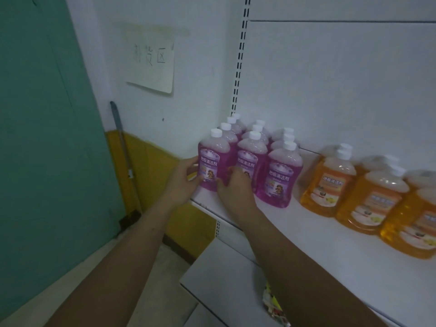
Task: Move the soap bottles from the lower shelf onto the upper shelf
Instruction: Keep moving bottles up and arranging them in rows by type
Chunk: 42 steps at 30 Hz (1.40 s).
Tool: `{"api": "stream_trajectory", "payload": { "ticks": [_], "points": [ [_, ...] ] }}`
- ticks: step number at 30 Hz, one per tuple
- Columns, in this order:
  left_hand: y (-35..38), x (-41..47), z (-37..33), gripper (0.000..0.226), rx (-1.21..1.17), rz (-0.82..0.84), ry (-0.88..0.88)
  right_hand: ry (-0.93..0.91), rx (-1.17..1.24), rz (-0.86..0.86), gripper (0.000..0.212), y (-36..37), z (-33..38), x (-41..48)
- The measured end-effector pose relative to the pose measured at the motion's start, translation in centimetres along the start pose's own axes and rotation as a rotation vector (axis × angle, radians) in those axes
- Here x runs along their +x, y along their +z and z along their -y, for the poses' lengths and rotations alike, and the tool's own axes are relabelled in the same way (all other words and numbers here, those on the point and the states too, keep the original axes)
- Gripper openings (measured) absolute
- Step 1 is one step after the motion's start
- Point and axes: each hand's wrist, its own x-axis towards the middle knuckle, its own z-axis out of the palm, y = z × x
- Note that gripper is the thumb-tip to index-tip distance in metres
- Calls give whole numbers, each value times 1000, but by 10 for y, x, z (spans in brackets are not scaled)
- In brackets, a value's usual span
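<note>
two hands grip the front-left purple soap bottle (210, 161), upright at the left end of the upper shelf (306, 234): left hand (185, 179) and right hand (234, 186) curl their fingers (191, 164) round its sides, probably to square it with the rows (256, 138) behind.

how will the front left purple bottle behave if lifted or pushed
The purple bottle looks filled to the shoulder, so probably heavy for its size. Smooth plastic may be slippery. Tall and upright, it might tip if pushed high.
</note>
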Motion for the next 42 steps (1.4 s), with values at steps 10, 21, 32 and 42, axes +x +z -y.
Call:
{"api": "stream_trajectory", "payload": {
  "ticks": [10, 21, 32, 42],
  "points": [
    [3, 2, -4, 59, 35, 4, -7, -5, 25, 14, 15, 4, -3, 0],
    [3, -7, -3, 72, 24, 12, -138, -57, 29, 89, 34, -17, -2, -32],
    [22, -91, -98, 69, 232, -67, 139, -29, -177, 110, 59, -98, -15, -124],
    [176, -156, -152, 112, 549, 693, 495, 271, -536, 37, 118, -247, -87, -279]
  ]
}}
